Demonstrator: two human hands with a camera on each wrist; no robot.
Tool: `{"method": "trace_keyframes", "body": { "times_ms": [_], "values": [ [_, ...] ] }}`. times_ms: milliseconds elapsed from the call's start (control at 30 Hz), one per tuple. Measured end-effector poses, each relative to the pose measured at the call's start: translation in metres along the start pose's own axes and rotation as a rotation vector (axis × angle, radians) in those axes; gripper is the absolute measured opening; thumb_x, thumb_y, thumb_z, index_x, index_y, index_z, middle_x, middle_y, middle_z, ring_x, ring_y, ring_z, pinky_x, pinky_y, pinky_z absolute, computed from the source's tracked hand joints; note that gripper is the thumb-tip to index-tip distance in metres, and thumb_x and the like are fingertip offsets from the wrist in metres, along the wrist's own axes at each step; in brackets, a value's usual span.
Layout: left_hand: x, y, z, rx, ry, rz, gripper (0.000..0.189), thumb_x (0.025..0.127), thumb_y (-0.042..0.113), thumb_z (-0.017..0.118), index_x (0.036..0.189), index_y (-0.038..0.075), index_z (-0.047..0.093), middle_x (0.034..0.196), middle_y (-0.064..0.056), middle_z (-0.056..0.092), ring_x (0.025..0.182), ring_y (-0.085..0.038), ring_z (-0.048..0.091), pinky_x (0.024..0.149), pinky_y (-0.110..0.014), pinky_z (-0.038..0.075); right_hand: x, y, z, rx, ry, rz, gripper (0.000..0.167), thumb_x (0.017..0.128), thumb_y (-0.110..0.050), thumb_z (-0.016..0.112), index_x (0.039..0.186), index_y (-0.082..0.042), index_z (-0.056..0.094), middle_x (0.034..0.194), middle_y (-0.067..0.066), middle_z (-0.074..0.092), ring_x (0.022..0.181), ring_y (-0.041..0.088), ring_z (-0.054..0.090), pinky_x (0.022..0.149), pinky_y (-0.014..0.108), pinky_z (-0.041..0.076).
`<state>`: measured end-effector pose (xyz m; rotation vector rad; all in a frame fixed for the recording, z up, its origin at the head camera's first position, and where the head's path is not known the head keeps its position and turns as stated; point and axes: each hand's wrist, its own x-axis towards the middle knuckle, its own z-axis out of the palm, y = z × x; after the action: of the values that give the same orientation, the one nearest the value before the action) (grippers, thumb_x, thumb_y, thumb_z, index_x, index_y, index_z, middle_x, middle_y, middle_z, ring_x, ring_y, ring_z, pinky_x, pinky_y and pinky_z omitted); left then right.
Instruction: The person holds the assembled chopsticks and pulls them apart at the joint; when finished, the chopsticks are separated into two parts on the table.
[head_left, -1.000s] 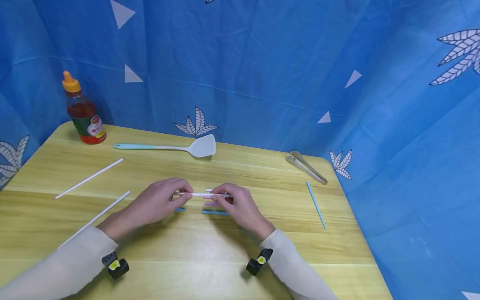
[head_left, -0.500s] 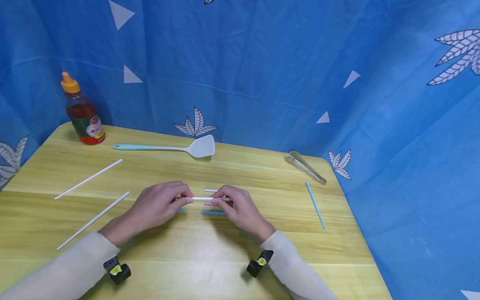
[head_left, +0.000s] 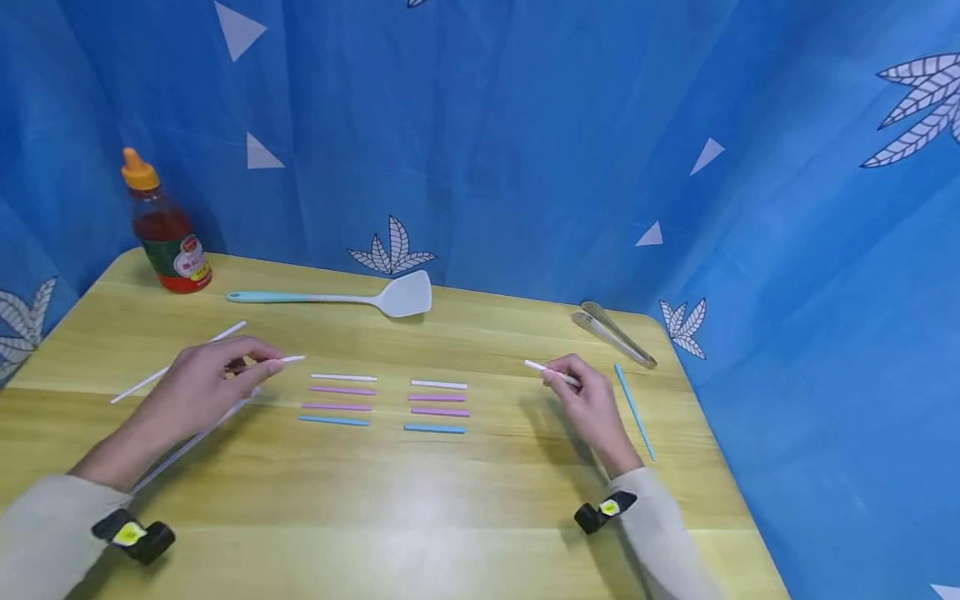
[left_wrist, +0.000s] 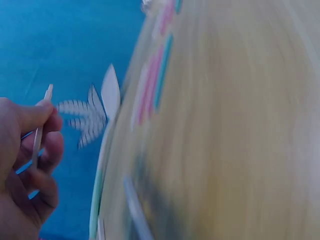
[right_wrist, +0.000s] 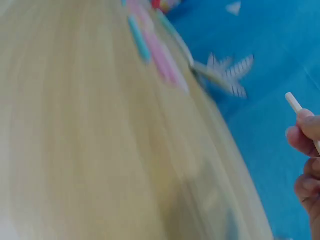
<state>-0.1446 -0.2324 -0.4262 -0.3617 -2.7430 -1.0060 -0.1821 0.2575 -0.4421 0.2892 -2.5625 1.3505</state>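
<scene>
My left hand (head_left: pixel 206 379) is raised over the left part of the table and pinches a short white stick piece (head_left: pixel 293 359) between thumb and fingers. In the left wrist view that piece's tip (left_wrist: pixel 49 92) pokes out past the fingertips. On the right, my right hand (head_left: pixel 588 404) pinches another short white stick piece (head_left: pixel 535 366), pointing left. Between the hands lie two columns of short stick pieces. Each has a white one (head_left: pixel 343 377) at the back, two pink ones (head_left: pixel 342 390) and a blue one (head_left: pixel 333 421) in front.
Two long white sticks (head_left: pixel 137 387) lie under and beside the left forearm. A long blue stick (head_left: pixel 634 412) lies right of the right hand, near metal tongs (head_left: pixel 611 337). A spatula (head_left: pixel 406 295) and a sauce bottle (head_left: pixel 168 237) stand along the back by the blue curtain.
Both hands were together at the middle, holding one white stick. They have parted left and right, each with a separate piece, uncovering the rows of short pieces.
</scene>
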Motion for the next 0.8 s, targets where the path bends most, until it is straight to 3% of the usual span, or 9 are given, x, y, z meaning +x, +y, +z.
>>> {"method": "trace_keyframes", "body": {
  "times_ms": [67,133,200,267,333,567,800],
  "values": [
    [-0.001,-0.012,-0.009,0.023,-0.027,-0.02,0.017,0.106,0.03,0.074,0.115,0.018,0.083,0.105,-0.003,0.079,0.09,-0.019,0.064,0.07,-0.033,0.05,0.0,0.013,-0.019,-0.019,-0.009,0.043,0.015,0.107,-0.017,0.073,0.111,-0.004,0.077,0.098,0.017,0.076,0.076,0.009,0.058,0.065,0.02,0.044],
    [0.003,-0.019,-0.011,0.046,-0.06,-0.005,0.021,0.107,0.031,0.072,0.121,0.017,0.082,0.115,-0.009,0.08,0.107,-0.031,0.071,0.081,-0.044,0.056,0.0,0.024,-0.027,-0.028,-0.041,0.053,0.021,0.109,-0.022,0.069,0.117,-0.003,0.076,0.105,0.017,0.076,0.083,0.009,0.059,0.071,0.021,0.047],
    [0.008,-0.021,-0.01,0.051,-0.096,0.005,0.024,0.109,0.029,0.07,0.125,0.015,0.081,0.123,-0.014,0.079,0.121,-0.044,0.069,0.092,-0.058,0.056,0.001,0.03,-0.027,-0.027,-0.072,0.057,0.023,0.111,-0.023,0.067,0.12,-0.005,0.075,0.108,0.015,0.076,0.089,0.01,0.061,0.077,0.022,0.05],
    [0.015,-0.02,-0.006,0.06,-0.125,0.01,0.026,0.11,0.029,0.067,0.128,0.015,0.08,0.129,-0.016,0.078,0.13,-0.047,0.065,0.099,-0.066,0.053,0.003,0.033,-0.021,-0.045,-0.091,0.052,0.021,0.111,-0.023,0.067,0.12,-0.007,0.076,0.109,0.012,0.077,0.095,0.011,0.065,0.083,0.023,0.052],
    [0.022,-0.017,-0.003,0.066,-0.16,0.009,0.027,0.111,0.03,0.066,0.129,0.015,0.079,0.131,-0.017,0.077,0.13,-0.046,0.065,0.102,-0.068,0.051,0.006,0.033,-0.014,-0.068,-0.101,0.033,0.019,0.11,-0.024,0.068,0.119,-0.01,0.077,0.109,0.009,0.079,0.097,0.012,0.066,0.086,0.025,0.053],
    [0.05,-0.002,0.015,0.047,-0.198,0.006,0.02,0.11,0.029,0.068,0.123,0.017,0.077,0.12,-0.007,0.079,0.114,-0.03,0.07,0.098,-0.059,0.054,0.028,0.022,0.014,-0.063,-0.137,-0.014,0.015,0.106,-0.027,0.075,0.116,-0.017,0.078,0.108,0.003,0.078,0.097,0.019,0.067,0.085,0.033,0.055],
    [0.065,0.005,0.04,0.047,-0.214,0.028,0.014,0.108,0.021,0.071,0.117,0.014,0.078,0.117,-0.009,0.077,0.117,-0.031,0.064,0.103,-0.058,0.051,0.043,0.006,0.047,-0.075,-0.202,-0.037,0.009,0.105,-0.023,0.075,0.112,-0.017,0.078,0.109,0.002,0.074,0.103,0.02,0.067,0.093,0.042,0.057]
  ]
}}
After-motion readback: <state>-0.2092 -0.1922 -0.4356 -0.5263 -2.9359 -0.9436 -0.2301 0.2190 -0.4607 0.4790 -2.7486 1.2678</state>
